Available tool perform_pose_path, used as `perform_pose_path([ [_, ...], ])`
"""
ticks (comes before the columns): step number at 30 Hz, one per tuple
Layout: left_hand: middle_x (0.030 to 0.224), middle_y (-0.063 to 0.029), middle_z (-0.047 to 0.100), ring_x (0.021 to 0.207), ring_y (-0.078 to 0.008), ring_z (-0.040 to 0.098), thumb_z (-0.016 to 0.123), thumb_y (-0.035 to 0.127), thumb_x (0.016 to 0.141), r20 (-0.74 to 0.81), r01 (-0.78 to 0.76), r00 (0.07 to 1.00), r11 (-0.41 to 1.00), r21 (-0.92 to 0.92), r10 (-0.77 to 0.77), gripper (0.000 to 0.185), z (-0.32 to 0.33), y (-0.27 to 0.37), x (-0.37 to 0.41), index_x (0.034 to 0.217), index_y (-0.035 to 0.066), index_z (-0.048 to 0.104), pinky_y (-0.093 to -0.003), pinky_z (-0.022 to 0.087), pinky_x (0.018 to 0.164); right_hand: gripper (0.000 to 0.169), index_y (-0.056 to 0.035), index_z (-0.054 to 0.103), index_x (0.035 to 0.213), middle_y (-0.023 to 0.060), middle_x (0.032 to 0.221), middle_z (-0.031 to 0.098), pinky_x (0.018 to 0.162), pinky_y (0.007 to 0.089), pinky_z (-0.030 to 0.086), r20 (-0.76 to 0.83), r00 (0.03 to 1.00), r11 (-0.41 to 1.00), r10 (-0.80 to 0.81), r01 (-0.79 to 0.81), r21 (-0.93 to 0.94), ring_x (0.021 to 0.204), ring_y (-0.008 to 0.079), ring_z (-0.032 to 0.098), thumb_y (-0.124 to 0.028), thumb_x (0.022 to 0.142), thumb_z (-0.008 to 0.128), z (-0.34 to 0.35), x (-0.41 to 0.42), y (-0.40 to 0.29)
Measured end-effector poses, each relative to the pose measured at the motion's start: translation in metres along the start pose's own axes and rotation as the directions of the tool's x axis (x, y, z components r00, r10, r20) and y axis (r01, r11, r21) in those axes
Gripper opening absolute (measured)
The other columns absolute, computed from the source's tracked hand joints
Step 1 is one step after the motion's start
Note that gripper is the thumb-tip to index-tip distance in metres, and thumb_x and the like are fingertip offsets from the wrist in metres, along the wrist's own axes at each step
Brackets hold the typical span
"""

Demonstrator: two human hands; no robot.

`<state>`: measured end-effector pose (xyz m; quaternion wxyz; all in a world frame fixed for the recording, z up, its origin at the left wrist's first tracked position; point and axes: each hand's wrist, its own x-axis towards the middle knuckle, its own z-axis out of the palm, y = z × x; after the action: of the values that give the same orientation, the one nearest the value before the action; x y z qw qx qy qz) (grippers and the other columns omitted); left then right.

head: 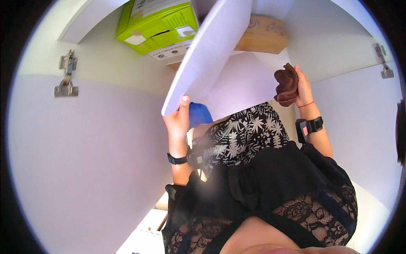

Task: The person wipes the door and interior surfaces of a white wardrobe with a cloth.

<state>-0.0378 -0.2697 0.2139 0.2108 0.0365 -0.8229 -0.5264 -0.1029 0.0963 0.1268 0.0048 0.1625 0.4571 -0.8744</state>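
Observation:
My left hand (178,122) grips the near end of a white shelf board (203,60), its thumb on the edge. The board is tilted and runs up and away from me inside a white cabinet. A blue item (199,113), perhaps a cloth or plastic, shows beside my left hand; whether that hand holds it too is unclear. Bunched in my right hand (304,85) is a dark brown cloth (286,85), near the cabinet's right side. Beneath the cloth and board lies a white cabinet surface (244,82).
A bright green and white carton (171,30) stands at the back left, partly behind the board. At the back right is a brown cardboard box (263,34). Metal hinges join the left door (79,152) and right door (358,104) to the cabinet; both doors stand open.

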Motion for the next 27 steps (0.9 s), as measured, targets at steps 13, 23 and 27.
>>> perform_pose_path([
  [13, 0.127, -0.014, 0.053, 0.114, -0.0223, 0.052, 0.057, 0.021, 0.093, 0.334, 0.475, 0.88, 0.646, -0.597, -0.338, 0.05, 0.031, -0.04, -0.04, 0.132, -0.006, 0.043, -0.0334, 0.04, 0.099, 0.041, -0.0022, 0.057, 0.116, 0.0077, 0.113, 0.058, 0.085, 0.0317, 0.044, -0.038, 0.931, 0.817, -0.363, 0.299, -0.494, 0.099, 0.0171, 0.054, -0.034, 0.091, 0.059, 0.018, -0.006, -0.012],
  [23, 0.108, -0.004, 0.063, 0.096, -0.0127, 0.058, 0.06, 0.022, 0.09, 0.594, 0.746, 0.648, 0.555, -0.369, -0.477, 0.034, 0.041, -0.099, -0.064, 0.117, 0.0, 0.059, -0.0271, 0.046, 0.084, 0.055, -0.0112, 0.054, 0.129, 0.0138, 0.122, 0.052, 0.101, 0.0405, 0.036, 0.944, 0.315, 0.228, 0.095, 0.917, -0.328, 0.112, 0.0323, 0.049, -0.014, 0.076, 0.067, 0.069, -0.06, 0.108],
  [27, 0.115, -0.008, 0.06, 0.102, -0.0179, 0.057, 0.065, 0.02, 0.087, 0.606, 0.743, 0.641, 0.579, -0.335, -0.472, 0.048, 0.025, -0.122, -0.079, 0.127, -0.002, 0.049, -0.03, 0.046, 0.088, 0.043, -0.0091, 0.06, 0.121, 0.0196, 0.132, 0.047, 0.104, 0.0425, 0.035, 0.877, 0.475, 0.054, 0.068, 0.876, -0.478, 0.122, 0.0383, 0.044, -0.01, 0.077, 0.062, 0.085, -0.017, 0.127],
])
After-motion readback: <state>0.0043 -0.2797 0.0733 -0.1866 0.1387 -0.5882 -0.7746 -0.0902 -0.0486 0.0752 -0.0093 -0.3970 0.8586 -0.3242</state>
